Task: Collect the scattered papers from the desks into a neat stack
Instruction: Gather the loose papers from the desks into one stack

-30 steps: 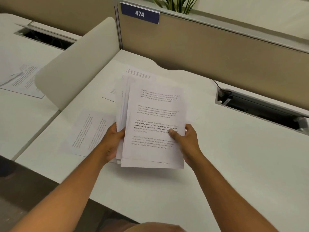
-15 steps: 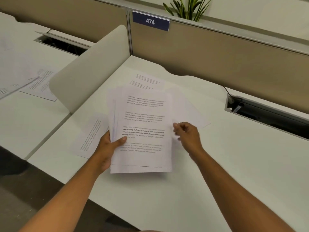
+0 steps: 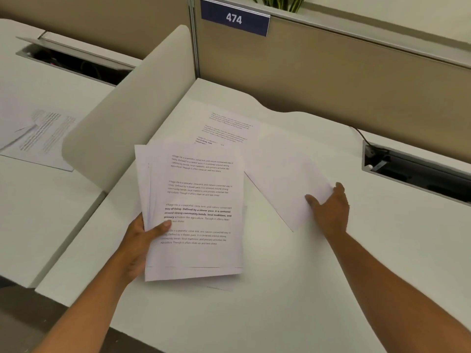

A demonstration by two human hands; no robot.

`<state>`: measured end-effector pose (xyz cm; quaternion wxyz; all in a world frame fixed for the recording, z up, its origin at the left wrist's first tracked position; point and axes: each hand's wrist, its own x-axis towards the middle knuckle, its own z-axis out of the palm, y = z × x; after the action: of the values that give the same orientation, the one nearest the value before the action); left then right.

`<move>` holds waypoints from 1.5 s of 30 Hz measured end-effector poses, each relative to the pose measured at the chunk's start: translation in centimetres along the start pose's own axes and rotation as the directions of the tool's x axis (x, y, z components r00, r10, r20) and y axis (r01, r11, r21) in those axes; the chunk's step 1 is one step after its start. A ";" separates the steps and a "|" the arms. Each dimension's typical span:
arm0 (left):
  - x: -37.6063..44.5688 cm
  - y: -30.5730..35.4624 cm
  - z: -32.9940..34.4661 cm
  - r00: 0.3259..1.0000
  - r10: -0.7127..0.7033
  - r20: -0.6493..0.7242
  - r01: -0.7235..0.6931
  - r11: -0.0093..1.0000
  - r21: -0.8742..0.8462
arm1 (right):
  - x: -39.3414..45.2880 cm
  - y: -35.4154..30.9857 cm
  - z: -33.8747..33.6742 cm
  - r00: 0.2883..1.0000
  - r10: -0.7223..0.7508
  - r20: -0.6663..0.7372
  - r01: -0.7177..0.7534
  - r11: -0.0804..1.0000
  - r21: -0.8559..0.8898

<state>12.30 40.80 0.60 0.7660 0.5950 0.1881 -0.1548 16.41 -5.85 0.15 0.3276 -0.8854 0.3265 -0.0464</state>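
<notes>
**me:** ok so from where I'm watching, the stack of papers (image 3: pixel 193 212) sits centre-left of the frame, held just above the desk (image 3: pixel 293 289). My left hand (image 3: pixel 142 240) has it by the lower left edge, thumb (image 3: pixel 160 228) clamped down on the printed top page, the other fingers tucked underneath where I can't see them.

**other:** and the right one?

**me:** right hand (image 3: pixel 328 207) is out at centre-right, well apart from the stack. Fingers loosely spread, resting on the corner of a blank sheet (image 3: pixel 285 184) lying at an angle on the desk. Can't tell if it's pinching that corner or just pressing on it.

**other:** anything else loose?

**me:** yep, a printed page (image 3: pixel 226 128) flat on the desk above the stack, its lower part tucked behind the stack and the blank sheet. A sliver of another sheet (image 3: pixel 224 286) pokes out below the stack. Then a few more pages (image 3: pixel 43 136) at the left edge of the frame, on the neighbouring desk (image 3: pixel 38 212) past the curved divider (image 3: pixel 132 105).
</notes>
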 end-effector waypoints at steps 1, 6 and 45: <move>0.5 0.1 -0.4 1.000 -0.003 0.009 0.003 1.000 -0.003 | 0.0 -0.2 0.1 1.000 0.011 -0.028 -0.010 1.000 0.027; 2.7 0.8 -2.3 0.998 -0.035 0.049 0.036 0.999 -0.010 | 0.3 -2.8 -0.4 0.974 0.172 -0.149 -0.122 0.947 0.299; 1.6 0.3 -6.2 0.999 -0.053 0.010 0.054 0.992 -0.110 | 2.7 -18.7 9.4 0.959 0.153 0.237 -0.160 0.987 0.007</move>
<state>13.24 46.91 -1.29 0.7938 0.5460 0.2095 -0.1669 31.54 8.40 3.89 0.3784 -0.8516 0.3536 0.0809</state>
